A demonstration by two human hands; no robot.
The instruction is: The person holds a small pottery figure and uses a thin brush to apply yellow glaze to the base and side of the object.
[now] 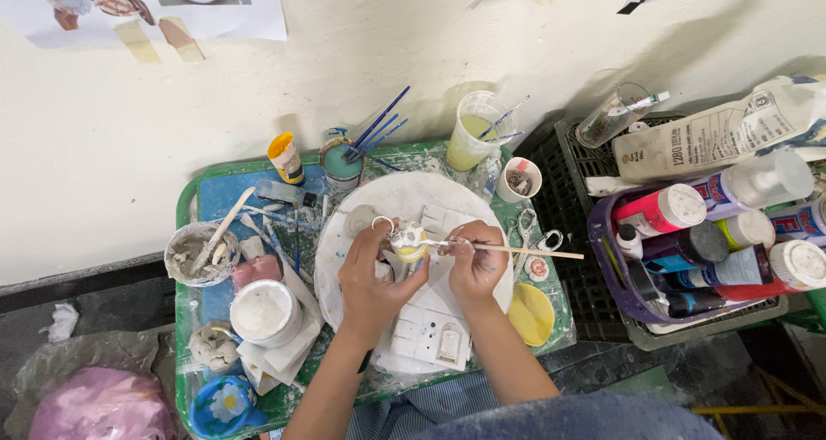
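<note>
A small painted ornament (408, 240) is gripped in the left hand (368, 276) above the round white palette (404, 201) on the worktop (200, 201). A brush (516, 251), pinched in the right hand (475, 266), is touched to the ornament's side.

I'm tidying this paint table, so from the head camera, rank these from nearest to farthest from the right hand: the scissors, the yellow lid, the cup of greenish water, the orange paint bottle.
From the right hand:
1. Scissors, just to its right.
2. Yellow lid, below and to the right; close to the scissors' distance, slightly farther.
3. Cup of greenish water, up by the wall.
4. Orange paint bottle, far left, by the wall.
</note>
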